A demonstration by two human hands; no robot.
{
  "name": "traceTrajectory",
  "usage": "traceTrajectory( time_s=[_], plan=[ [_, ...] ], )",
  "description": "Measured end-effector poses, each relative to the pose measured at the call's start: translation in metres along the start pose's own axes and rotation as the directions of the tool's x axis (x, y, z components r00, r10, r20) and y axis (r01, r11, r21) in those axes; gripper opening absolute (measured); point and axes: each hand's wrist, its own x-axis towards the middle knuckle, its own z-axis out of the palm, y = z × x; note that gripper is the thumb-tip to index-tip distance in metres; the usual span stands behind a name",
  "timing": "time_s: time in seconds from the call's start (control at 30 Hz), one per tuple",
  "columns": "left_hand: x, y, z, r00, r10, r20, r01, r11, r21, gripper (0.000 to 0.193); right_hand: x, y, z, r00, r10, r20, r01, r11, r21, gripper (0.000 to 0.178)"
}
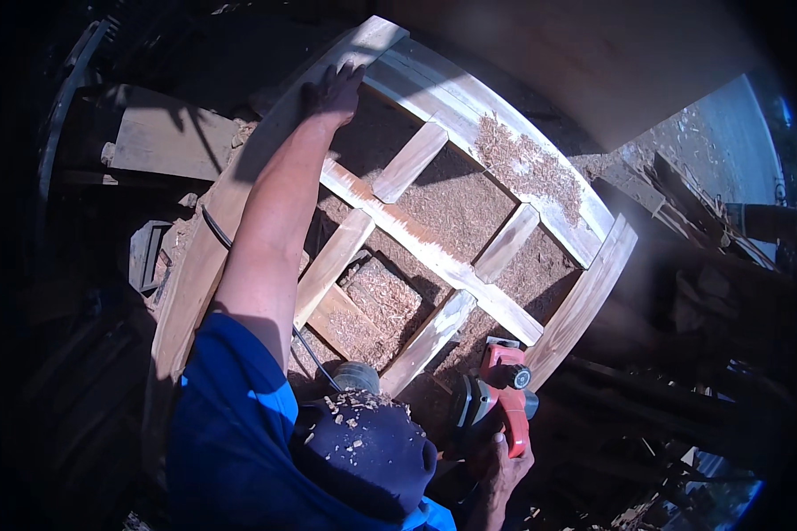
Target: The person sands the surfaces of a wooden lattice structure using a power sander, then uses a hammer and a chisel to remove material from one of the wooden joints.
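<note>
Spanning most of the view, a big wooden lattice frame [434,252] of pale, rough-sawn slats, w/ long side rails and short cross pieces joined in a grid, looks curved by the lens. Wood shavings [522,164] lie heaped on the top rail and in the gaps below, fine and fibrous; more chips are scattered on the dark blue cap [367,447] in the foreground.

Left hand [332,93] is far out at the frame's upper rail, fingers spread flat on the wood, arm fully stretched. Right hand [498,465] is low, fingers wrapped tight round the grip of a red electric planer [498,398] sitting at the frame's near corner, right by the lower end of the right rail. A black power cord [239,252] runs under the left arm, over the left rail.

Risks, as I judge them:
- Cord sits close to the work area; could snag on a slat or get dragged into the planer's path.
- One-hand hold on the planer w/ the body stretched across: poor control, tool could kick or skid off the narrow rail.
- Loose shavings make the surface slippery for the bracing hand.
- Hard sun/shadow contrast hides the near edge; I can't tell how the frame is supported.
</note>
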Motion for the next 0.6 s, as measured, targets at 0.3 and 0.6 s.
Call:
traceTrajectory(
  time_s=[0.3, 0.6],
  plan=[
    [-0.003, 0.002, -0.006, 0.997, 0.072, -0.013, -0.07, 0.991, 0.118, 0.064, 0.003, -0.011, 0.008, 0.997, 0.072, 0.022, -0.072, 0.997, 0.03, 0.042],
    [0.005, 0.013, -0.006, 0.996, 0.063, 0.063, -0.071, 0.989, 0.131, 0.075, -0.001, -0.018, 0.007, 0.995, 0.087, 0.05, -0.088, 0.996, 0.025, 0.044]
  ],
)
